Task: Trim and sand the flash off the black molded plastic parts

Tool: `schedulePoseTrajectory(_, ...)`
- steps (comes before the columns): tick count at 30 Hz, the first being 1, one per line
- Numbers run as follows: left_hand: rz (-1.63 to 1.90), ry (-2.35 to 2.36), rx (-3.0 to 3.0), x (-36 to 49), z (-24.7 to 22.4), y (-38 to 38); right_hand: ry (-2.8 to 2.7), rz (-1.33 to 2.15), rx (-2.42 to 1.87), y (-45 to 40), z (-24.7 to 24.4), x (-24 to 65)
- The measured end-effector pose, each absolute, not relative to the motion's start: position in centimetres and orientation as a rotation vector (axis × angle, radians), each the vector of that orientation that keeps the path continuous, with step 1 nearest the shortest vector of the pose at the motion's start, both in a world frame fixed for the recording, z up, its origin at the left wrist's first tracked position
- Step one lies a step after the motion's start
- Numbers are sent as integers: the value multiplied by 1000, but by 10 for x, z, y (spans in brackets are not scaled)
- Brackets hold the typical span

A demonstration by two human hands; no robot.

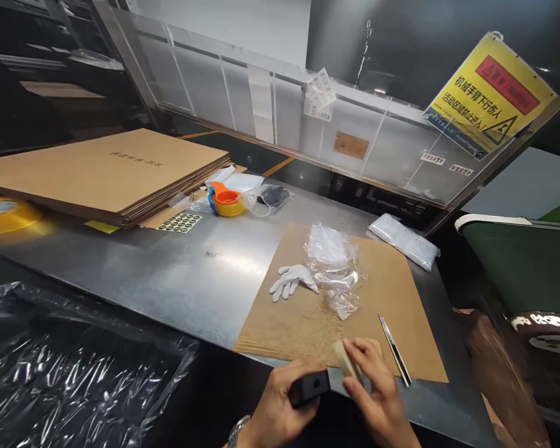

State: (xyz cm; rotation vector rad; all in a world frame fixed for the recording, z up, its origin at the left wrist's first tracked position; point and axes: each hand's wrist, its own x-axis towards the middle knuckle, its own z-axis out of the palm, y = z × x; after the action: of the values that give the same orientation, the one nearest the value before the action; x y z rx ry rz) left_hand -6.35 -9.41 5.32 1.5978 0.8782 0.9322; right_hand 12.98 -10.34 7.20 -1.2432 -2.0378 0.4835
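My left hand [282,404] is closed around a small black rectangular object [309,387] with a hole in its end, whose kind I cannot make out. To its right, my right hand [376,389] pinches a flat, pale beige piece [347,361] between thumb and fingers; it is slightly blurred. Both hands are at the front edge of a brown cardboard sheet [382,280]. A utility knife [394,350] lies on the sheet just right of my right hand. Farther back on the sheet are a white glove [293,281] and a clear plastic bag [333,255] with white contents.
Flat cardboard [135,168] is stacked on the metal table [182,280] at the left, near a yellow tape roll [9,214]. An orange tape dispenser [227,200] stands at the back. A white packet [404,239] lies back right. Black plastic [74,367] is at lower left, a green conveyor [522,267] at right.
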Motion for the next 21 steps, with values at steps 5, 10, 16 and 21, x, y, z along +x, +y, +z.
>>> schedulePoseTrajectory(5, 863, 934, 1704, -63, 57, -97, -2239, 451, -887, -117, 100, 108)
schedulePoseTrajectory(10, 725, 906, 1691, -56, 58, -104, -2218, 369, -927, -128, 84, 118)
schedulePoseTrajectory(16, 742, 707, 1278, -35, 60, -106, -2095, 503, -1020, -139, 93, 131)
schedulePoseTrajectory(21, 856, 531, 521, -19, 59, -104, -1638, 665, -1125, -146, 64, 128)
